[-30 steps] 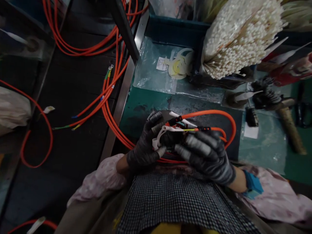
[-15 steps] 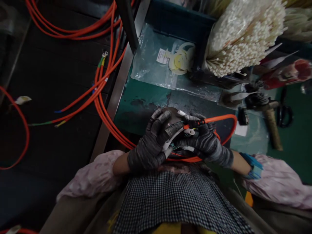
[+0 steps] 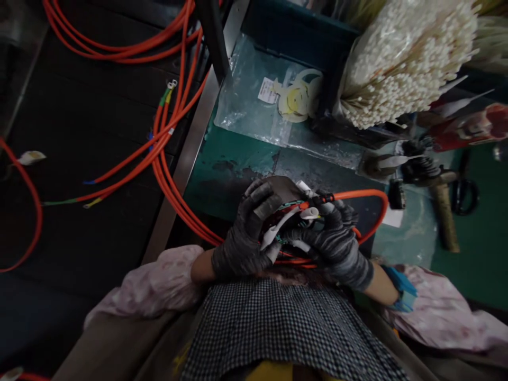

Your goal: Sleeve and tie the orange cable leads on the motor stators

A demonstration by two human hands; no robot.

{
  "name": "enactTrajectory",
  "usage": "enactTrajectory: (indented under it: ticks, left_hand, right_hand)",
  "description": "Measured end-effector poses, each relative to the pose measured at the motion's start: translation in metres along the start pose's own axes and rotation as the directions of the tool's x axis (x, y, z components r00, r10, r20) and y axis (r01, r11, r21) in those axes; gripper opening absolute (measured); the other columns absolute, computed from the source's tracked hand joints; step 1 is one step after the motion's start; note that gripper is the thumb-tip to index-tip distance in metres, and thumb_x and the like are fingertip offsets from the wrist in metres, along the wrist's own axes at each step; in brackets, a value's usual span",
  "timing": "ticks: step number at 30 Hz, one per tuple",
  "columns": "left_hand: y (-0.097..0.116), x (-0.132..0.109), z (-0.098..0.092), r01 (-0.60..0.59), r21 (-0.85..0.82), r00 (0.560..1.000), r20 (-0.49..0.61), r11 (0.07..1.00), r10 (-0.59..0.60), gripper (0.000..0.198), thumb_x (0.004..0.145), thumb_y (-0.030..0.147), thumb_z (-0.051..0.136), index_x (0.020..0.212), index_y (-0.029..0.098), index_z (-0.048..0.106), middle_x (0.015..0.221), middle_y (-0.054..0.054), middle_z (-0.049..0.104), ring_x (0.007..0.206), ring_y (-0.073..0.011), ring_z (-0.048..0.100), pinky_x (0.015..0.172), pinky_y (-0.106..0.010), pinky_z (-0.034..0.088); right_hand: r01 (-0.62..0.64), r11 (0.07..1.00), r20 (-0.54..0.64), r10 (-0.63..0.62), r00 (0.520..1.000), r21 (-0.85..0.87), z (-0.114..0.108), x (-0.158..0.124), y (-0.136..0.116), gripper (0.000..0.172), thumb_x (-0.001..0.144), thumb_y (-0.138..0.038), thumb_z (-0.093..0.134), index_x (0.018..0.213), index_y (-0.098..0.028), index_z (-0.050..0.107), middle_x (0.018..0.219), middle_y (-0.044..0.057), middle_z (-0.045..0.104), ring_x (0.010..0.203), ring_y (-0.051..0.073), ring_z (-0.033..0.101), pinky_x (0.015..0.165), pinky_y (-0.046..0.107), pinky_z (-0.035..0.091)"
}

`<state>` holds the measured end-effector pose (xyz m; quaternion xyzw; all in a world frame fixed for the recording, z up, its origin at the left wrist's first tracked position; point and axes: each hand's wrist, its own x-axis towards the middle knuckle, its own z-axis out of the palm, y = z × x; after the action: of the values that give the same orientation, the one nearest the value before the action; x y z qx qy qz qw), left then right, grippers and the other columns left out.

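Left hand point(image 3: 248, 233): in a grey glove; fingers curled over the rim of a dark round part point(image 3: 283, 186), thumb at its near side, gripping it
Right hand point(image 3: 339, 243): gloved too; fingers bent beside the black-banded end of an orange cable point(image 3: 369, 193), thumb reaching to the round part's opening; whether it grips anything, I cannot tell
Round part: between both hands, just beyond the checked apron point(image 3: 293, 323); thin wires and white sleeving point(image 3: 280, 228) show in its opening
Orange cable: arches out past the right hand, then bends back toward the wrist
Green worktop point(image 3: 238, 153): clear plastic bag point(image 3: 246, 108) beyond the hands; hammer point(image 3: 445, 217) and scissors point(image 3: 466, 198) well to the right
Dark surface at left: looped orange cables point(image 3: 161, 145), some ends tipped green, yellow and blue
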<state>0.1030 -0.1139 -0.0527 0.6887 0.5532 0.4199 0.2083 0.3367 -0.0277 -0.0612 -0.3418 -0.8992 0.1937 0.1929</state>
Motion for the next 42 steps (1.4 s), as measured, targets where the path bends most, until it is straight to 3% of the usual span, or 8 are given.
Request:
enactTrajectory:
  ticks: [3,6,10,16,23,27,36,42]
  left_hand:
    - [0.002,-0.010,0.018,0.077,0.042,0.986,-0.152,0.996,-0.070,0.088,0.104,0.056,0.064,0.172,0.035,0.012,0.177,-0.016,0.026,0.169,-0.0395,0.022,0.135,-0.071,0.028]
    - [0.003,-0.007,0.026,0.113,0.049,0.978,-0.183,0.992,-0.102,0.085,0.104,0.059,0.064,0.171,0.037,0.017,0.175,-0.015,0.028,0.168,-0.0383,0.026,0.135,-0.068,0.031]
    - [0.005,0.011,0.024,0.060,0.022,0.988,-0.145,0.998,-0.056,0.081,0.101,0.050,0.071,0.168,0.028,0.030,0.171,-0.018,0.034,0.167,-0.0406,0.025,0.135,-0.068,0.029]
    - [0.019,0.035,0.019,0.065,0.091,0.998,-0.009,0.994,-0.064,0.085,0.093,0.028,0.071,0.167,0.029,0.030,0.173,-0.017,0.033,0.167,-0.0432,0.024,0.134,-0.069,0.028]
    - [0.031,0.042,0.017,0.055,0.146,0.994,0.080,0.988,-0.068,0.082,0.089,0.021,0.069,0.165,0.025,0.037,0.174,-0.017,0.033,0.168,-0.0434,0.022,0.135,-0.066,0.029]
    - [0.031,0.044,0.016,0.051,0.163,0.994,0.089,0.985,-0.066,0.082,0.089,0.022,0.069,0.165,0.025,0.036,0.173,-0.018,0.034,0.167,-0.0435,0.023,0.134,-0.067,0.030]
    - [0.028,0.046,0.019,0.040,0.132,0.998,0.034,0.991,-0.045,0.084,0.089,0.019,0.071,0.164,0.025,0.034,0.171,-0.019,0.036,0.166,-0.0421,0.026,0.134,-0.066,0.031]
    - [-0.004,0.060,-0.001,0.040,-0.042,0.994,0.102,0.998,-0.035,0.092,0.087,0.020,0.076,0.167,0.029,0.031,0.168,-0.015,0.043,0.162,-0.0383,0.037,0.137,-0.064,0.029]
  right_hand:
    - [0.005,0.999,-0.064,-0.007,0.998,-0.046,-0.002,0.007,-0.005,0.048,0.097,-0.058,0.075,0.140,-0.037,0.071,0.135,0.010,0.068,0.127,0.037,0.062,0.110,0.058,0.052]
    - [-0.001,0.999,-0.073,0.004,0.997,0.040,-0.007,0.017,0.001,0.045,0.099,-0.053,0.072,0.140,-0.035,0.071,0.137,0.012,0.068,0.125,0.037,0.066,0.107,0.059,0.057]
    - [0.177,0.952,-0.068,-0.165,0.984,0.249,-0.023,0.023,0.030,0.033,0.100,-0.044,0.074,0.133,-0.037,0.074,0.150,0.008,0.065,0.131,0.036,0.067,0.106,0.059,0.061]
    - [0.107,0.937,0.074,-0.139,0.988,0.333,-0.041,0.026,0.059,0.030,0.099,-0.033,0.075,0.129,-0.037,0.077,0.145,0.006,0.068,0.126,0.032,0.071,0.105,0.056,0.065]
    - [0.250,0.882,0.071,-0.302,0.951,0.401,-0.032,0.030,0.064,0.021,0.103,-0.035,0.066,0.122,-0.035,0.075,0.110,0.006,0.077,0.108,0.030,0.075,0.100,0.058,0.064]
    - [0.216,0.915,0.089,-0.260,0.962,0.342,-0.030,0.027,0.064,0.024,0.102,-0.036,0.066,0.124,-0.034,0.076,0.120,0.010,0.076,0.123,0.035,0.071,0.105,0.059,0.063]
    - [0.211,0.934,0.052,-0.236,0.970,0.289,-0.040,0.035,0.050,0.034,0.105,-0.030,0.063,0.139,-0.034,0.068,0.138,0.011,0.070,0.125,0.033,0.069,0.104,0.057,0.064]
    - [0.318,0.922,0.154,-0.355,0.922,0.222,-0.045,0.078,0.048,0.014,0.101,-0.034,0.070,0.098,-0.022,0.077,0.104,0.010,0.074,0.100,0.028,0.070,0.090,0.047,0.064]
